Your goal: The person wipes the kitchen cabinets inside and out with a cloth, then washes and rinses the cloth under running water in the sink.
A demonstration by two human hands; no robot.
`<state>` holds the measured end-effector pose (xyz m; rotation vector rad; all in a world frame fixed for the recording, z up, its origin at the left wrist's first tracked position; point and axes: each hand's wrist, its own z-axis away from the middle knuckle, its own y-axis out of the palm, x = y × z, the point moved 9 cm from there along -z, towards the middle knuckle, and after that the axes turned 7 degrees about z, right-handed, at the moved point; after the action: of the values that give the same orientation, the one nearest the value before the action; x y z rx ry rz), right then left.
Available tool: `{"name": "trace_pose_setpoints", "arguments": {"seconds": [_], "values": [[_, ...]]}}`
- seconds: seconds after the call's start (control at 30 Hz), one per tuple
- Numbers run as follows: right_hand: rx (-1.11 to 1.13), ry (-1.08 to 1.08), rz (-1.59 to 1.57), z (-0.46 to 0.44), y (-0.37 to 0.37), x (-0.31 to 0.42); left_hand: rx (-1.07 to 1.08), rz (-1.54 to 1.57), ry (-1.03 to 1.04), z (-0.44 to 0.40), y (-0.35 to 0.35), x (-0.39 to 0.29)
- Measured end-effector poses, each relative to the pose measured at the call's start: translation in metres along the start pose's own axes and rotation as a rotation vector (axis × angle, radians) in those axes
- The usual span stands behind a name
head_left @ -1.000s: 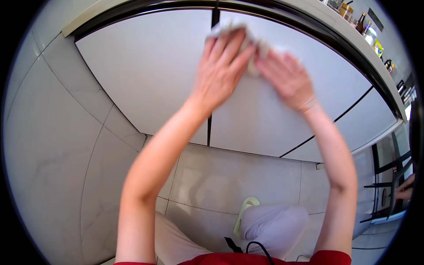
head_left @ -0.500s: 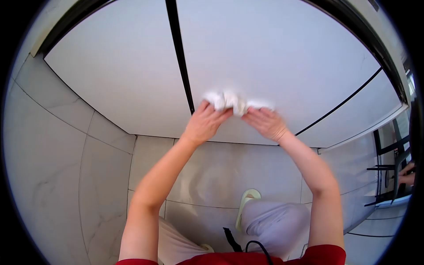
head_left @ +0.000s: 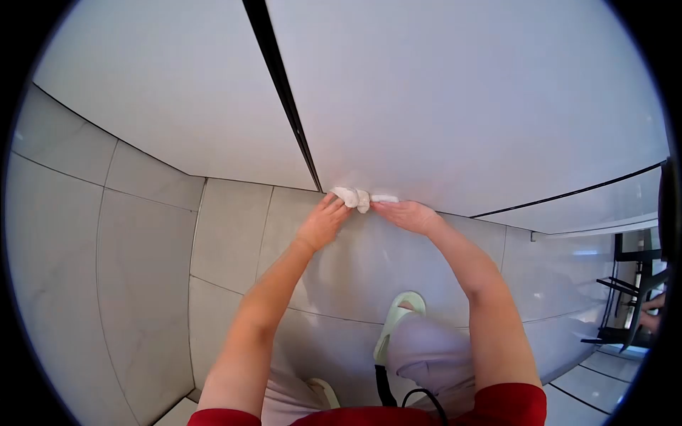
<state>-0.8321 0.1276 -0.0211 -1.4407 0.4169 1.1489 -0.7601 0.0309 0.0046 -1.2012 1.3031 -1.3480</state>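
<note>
White cloth (head_left: 353,199) is bunched in a two-handed grip, the left hand (head_left: 322,224) with fingers curled on it, the right hand (head_left: 406,215) with fingers close together, reaching its other end. Nearer than the grip, a black cord (head_left: 425,395) and pale green slipper (head_left: 389,328) show over floor tiles (head_left: 341,277). Just beyond it rises a white cabinet (head_left: 455,106), contents hidden. Far right of the grip stands a black chair (head_left: 643,291), with part of another person (head_left: 651,314) beside it.

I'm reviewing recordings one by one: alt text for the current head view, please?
A person's left hand and right hand are at a crumpled white cloth along the bottom edge of a white panel, above a tiled floor. One pale green slipper shows below.
</note>
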Motion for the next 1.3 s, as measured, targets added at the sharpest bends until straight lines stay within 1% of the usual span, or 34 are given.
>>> {"name": "trace_pose_setpoints", "arguments": {"seconds": [0.07,0.13,0.2,0.27,0.3,0.33,0.37,0.4,0.47,0.53,0.6,0.67,0.73,0.8,0.87,0.9,0.97,1.03,1.07,1.13,1.2,1.23,1.27,1.3], "values": [[0.032,-0.015,0.018,0.004,-0.003,-0.003,0.009,-0.04,-0.009,-0.002,-0.003,0.0],[0.108,-0.034,-0.092,0.007,-0.004,-0.008,-0.012,-0.082,-0.016,0.002,-0.014,-0.007],[0.074,-0.021,-0.082,0.011,-0.008,-0.021,-0.022,-0.118,-0.012,0.008,-0.022,-0.002],[0.062,-0.015,-0.086,0.022,-0.035,-0.051,-0.177,-0.022,-0.035,0.008,-0.065,0.01],[0.011,0.034,-0.079,0.03,-0.064,-0.09,-0.182,-0.023,-0.031,0.007,-0.085,0.014],[-0.039,0.084,-0.072,0.038,-0.09,-0.125,-0.22,-0.005,-0.067,0.008,-0.114,0.021],[-0.144,0.195,-0.076,0.049,-0.112,-0.159,-0.259,0.012,-0.102,0.008,-0.146,0.027],[-0.25,0.306,-0.074,0.063,-0.133,-0.193,-0.373,-0.01,-0.098,0.006,-0.19,0.029],[-0.246,0.31,0.017,0.082,-0.173,-0.251,-0.575,-0.053,-0.064,-0.004,-0.284,0.025],[-0.294,0.393,0.131,0.105,-0.207,-0.3,-0.788,-0.104,0.011,-0.017,-0.372,0.014],[-0.303,0.571,0.184,0.132,-0.246,-0.354,-0.999,-0.121,0.11,-0.031,-0.448,0.001],[-0.323,0.662,0.31,0.16,-0.284,-0.397,-1.184,-0.105,0.218,-0.043,-0.51,-0.014],[-0.352,0.743,0.453,0.195,-0.303,-0.429,-1.162,-0.221,0.204,-0.055,-0.551,-0.04],[-0.37,0.816,0.376,0.221,-0.308,-0.447,-1.227,-0.183,0.234,-0.066,-0.551,-0.052],[-0.433,0.938,0.386,0.233,-0.291,-0.433,-1.336,-0.137,0.195,-0.078,-0.535,-0.054],[-0.443,0.981,0.357,0.237,-0.276,-0.421,-1.335,-0.124,0.206,-0.083,-0.524,-0.058],[-0.468,1.074,0.295,0.242,-0.245,-0.383,-1.192,-0.045,0.236,-0.098,-0.495,-0.065],[-0.385,1.074,0.25,0.243,-0.2,-0.33,-1.057,-0.03,0.258,-0.111,-0.452,-0.074],[-0.325,1.049,0.207,0.24,-0.179,-0.302,-0.991,-0.049,0.269,-0.114,-0.422,-0.079],[-0.198,0.989,0.11,0.231,-0.141,-0.243,-0.793,-0.148,0.306,-0.118,-0.358,-0.089],[-0.084,0.905,-0.028,0.22,-0.106,-0.185,-0.635,-0.145,0.392,-0.118,-0.288,-0.095],[-0.04,0.862,-0.112,0.214,-0.091,-0.161,-0.626,-0.147,0.394,-0.115,-0.26,-0.097],[-0.043,0.867,-0.115,0.208,-0.089,-0.145,-0.542,-0.149,0.401,-0.115,-0.229,-0.1],[-0.02,0.889,-0.171,0.198,-0.086,-0.136,-0.457,-0.151,0.407,-0.115,-0.218,-0.102]]}}
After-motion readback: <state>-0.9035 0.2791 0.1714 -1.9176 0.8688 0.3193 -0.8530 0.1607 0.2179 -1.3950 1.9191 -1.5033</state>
